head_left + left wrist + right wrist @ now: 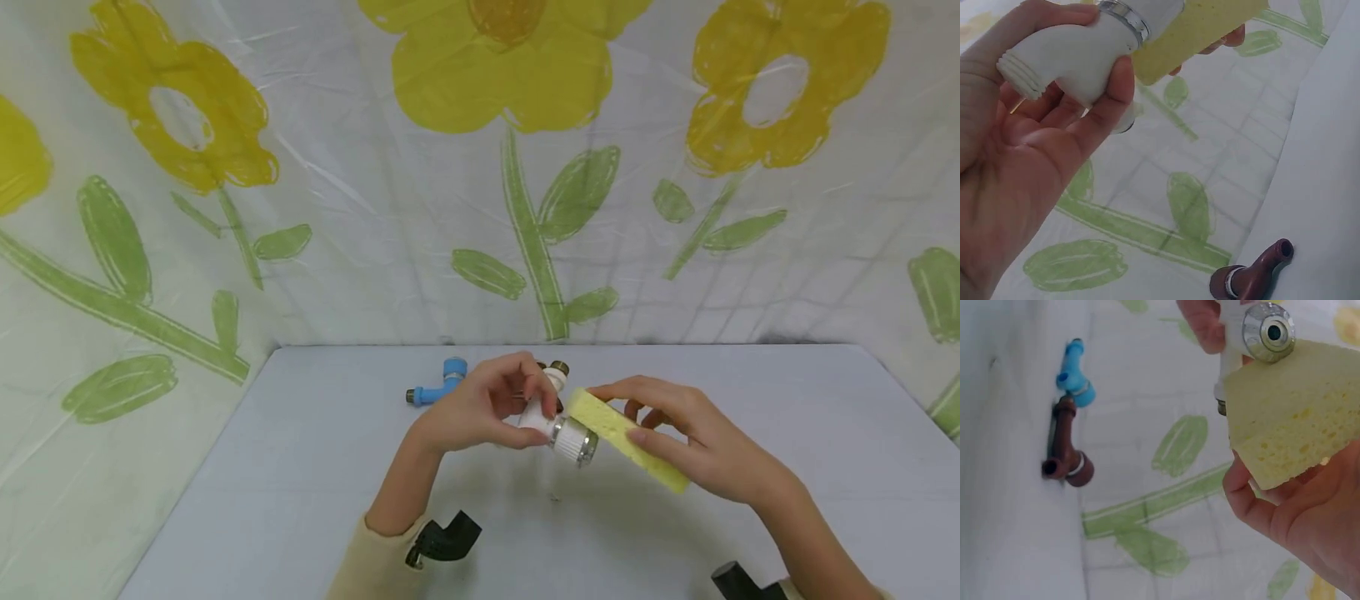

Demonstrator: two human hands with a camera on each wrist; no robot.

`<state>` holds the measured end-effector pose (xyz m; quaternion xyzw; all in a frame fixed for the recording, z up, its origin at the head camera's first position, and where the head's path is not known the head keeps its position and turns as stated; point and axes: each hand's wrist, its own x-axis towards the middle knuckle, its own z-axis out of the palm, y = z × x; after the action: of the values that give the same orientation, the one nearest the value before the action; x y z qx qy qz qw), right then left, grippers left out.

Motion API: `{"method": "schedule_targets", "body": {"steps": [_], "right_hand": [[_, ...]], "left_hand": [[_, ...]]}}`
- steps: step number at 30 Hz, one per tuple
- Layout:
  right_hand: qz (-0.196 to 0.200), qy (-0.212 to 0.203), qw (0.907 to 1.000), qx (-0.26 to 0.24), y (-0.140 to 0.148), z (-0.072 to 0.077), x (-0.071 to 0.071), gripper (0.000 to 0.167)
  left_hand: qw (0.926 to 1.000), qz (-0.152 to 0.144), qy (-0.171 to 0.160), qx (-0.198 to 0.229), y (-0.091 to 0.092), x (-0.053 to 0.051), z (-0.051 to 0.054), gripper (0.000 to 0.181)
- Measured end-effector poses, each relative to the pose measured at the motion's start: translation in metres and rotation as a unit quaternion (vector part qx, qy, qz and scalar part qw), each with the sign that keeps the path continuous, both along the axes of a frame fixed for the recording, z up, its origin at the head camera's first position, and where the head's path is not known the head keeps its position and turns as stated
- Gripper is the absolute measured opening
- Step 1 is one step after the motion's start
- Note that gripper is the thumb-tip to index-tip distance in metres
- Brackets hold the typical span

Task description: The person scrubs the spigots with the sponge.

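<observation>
In the head view, the left hand (pixel 483 404) pinches a white pipe fitting (pixel 536 417) with a ribbed collar and chrome rings, held above the table. The right hand (pixel 697 433) grips a yellow sponge (pixel 626 437) between thumb and fingers; the sponge's upper end lies against or very near the fitting's chrome end. The left wrist view shows the fitting's curved, threaded white end (pixel 1066 59) between the left thumb and fingers (pixel 1119 87). From the right wrist, the sponge (pixel 1300 406) sits just below the round chrome end (pixel 1269 331), partly covering the fitting.
A blue pipe fitting (pixel 431 394) stands left of the hands, toward the table's back. A dark red fitting (pixel 1065 444) is beside it, mostly hidden in the head view. Behind the white table (pixel 300 500) hangs a flower-patterned sheet (pixel 360 275). Black devices (pixel 450 537) sit at both wrists.
</observation>
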<state>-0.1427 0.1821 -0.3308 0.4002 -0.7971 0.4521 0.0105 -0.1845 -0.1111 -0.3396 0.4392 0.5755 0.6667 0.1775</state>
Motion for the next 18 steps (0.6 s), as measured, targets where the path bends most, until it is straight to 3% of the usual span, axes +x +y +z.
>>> {"method": "schedule_targets", "body": {"steps": [5,10,14,18], "right_hand": [[0.037,-0.04,0.9975,-0.045,-0.002,0.0,0.002,0.048],[0.056,-0.063,0.9939,-0.072,-0.002,0.001,0.003,0.051],[0.039,-0.05,0.9952,-0.074,-0.001,0.003,0.003,0.052],[-0.011,-0.007,0.9969,-0.077,0.001,0.005,0.005,0.051]], "left_hand": [[0.9942,-0.057,-0.033,0.085,0.002,-0.008,-0.011,0.046],[0.989,-0.062,-0.047,0.126,0.008,-0.012,-0.024,0.048],[0.9818,-0.057,-0.092,0.156,0.013,-0.012,-0.032,0.044],[0.9719,-0.05,-0.16,0.165,0.019,-0.009,-0.033,0.025]]}}
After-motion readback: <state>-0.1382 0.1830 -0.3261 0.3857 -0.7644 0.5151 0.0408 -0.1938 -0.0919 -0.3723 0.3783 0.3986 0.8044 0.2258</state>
